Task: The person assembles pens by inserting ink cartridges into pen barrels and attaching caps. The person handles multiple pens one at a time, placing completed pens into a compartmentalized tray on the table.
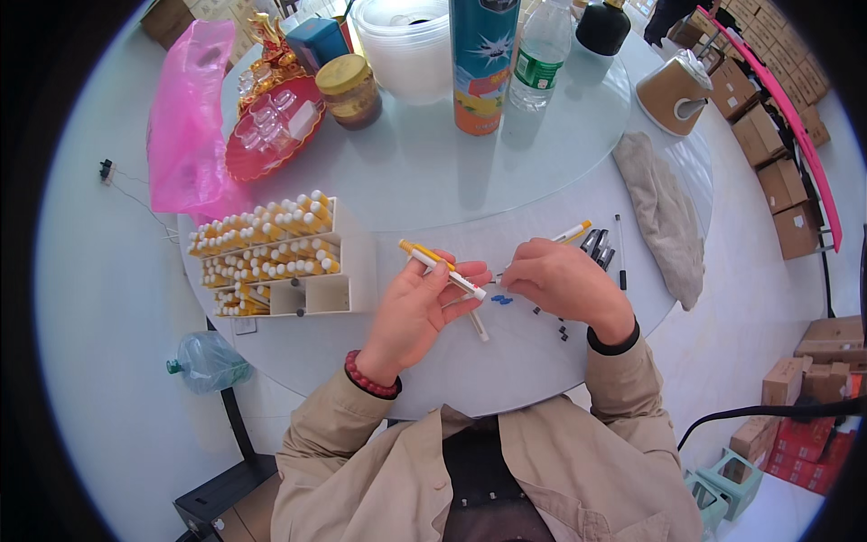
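My left hand (414, 303) is turned palm up, its fingers closed around a yellow-and-white pen (468, 287). A second yellow piece seems to lie alongside it. Just to the right, my right hand (564, 278) is closed in a pinch, fingertips down; whatever they grip is too small to make out. Below the left fingers a white pen barrel (479, 327) rests on the table. Small blue pieces (502, 299) lie between the hands, and small black pieces (563, 332) lie below the right hand. Beyond that hand is another yellow-ended white pen (574, 232), beside several black-and-clear pieces (598, 246).
A white compartment rack (359, 271) full of yellow, white-ended pens stands left. Behind are a pink bag (187, 126), a red tray (237, 155), a jar (349, 95), a spray can (479, 72) and a bottle (539, 68). Right: a black-ended rod (621, 257), a grey cloth (661, 217), a kettle (668, 95).
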Motion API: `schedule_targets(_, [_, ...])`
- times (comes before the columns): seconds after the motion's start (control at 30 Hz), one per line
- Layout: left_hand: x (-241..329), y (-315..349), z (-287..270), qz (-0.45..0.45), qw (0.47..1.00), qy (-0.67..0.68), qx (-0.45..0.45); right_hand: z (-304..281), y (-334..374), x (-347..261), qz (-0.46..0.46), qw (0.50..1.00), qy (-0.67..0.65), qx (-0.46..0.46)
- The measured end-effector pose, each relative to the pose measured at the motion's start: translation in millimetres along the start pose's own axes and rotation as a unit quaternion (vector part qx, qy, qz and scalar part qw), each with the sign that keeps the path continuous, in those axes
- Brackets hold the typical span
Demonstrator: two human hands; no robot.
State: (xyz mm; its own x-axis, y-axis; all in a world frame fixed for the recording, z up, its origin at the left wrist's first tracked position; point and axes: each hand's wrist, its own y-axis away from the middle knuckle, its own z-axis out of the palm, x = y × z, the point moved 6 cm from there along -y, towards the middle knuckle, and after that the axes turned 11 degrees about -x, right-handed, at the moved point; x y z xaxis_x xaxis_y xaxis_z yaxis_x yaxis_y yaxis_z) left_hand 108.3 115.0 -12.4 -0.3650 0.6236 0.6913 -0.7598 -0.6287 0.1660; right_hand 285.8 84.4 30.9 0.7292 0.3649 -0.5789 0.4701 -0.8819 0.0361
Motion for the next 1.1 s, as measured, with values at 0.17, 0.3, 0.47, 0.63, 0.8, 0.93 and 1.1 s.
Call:
schedule_targets(0.17, [4,0,-2,0.028,0.999,-0.029,0.017,13,-2,-5,0.011,0.999,0.031,-0.033])
schedule_targets(0.3, [10,1,-2,0.037,0.999,0.004,0.006,26,-5,-12,0.031,0.995,0.095,-0.031])
schedule_targets(0.47, [8,0,-7,0.034,0.998,0.049,0.017,18,-7,-20,0.009,0.998,0.062,0.019])
schedule_targets(0.63, [4,-2,-8,0.024,0.999,-0.032,-0.018,-12,-1,-19,-0.011,0.982,-0.122,0.142])
schedule_targets(0.8, [0,1,-1,0.017,0.993,-0.112,-0.019,-15,0,-29,-0.064,0.969,-0.164,0.172])
schedule_targets(0.93, [4,1,5,0.045,0.989,-0.138,-0.033,-9,-3,-28,-0.06,0.968,-0.185,0.157])
schedule_targets(1.1, [3,2,6,0.072,0.983,-0.165,-0.032,-4,-7,-30,-0.072,0.956,-0.234,0.16])
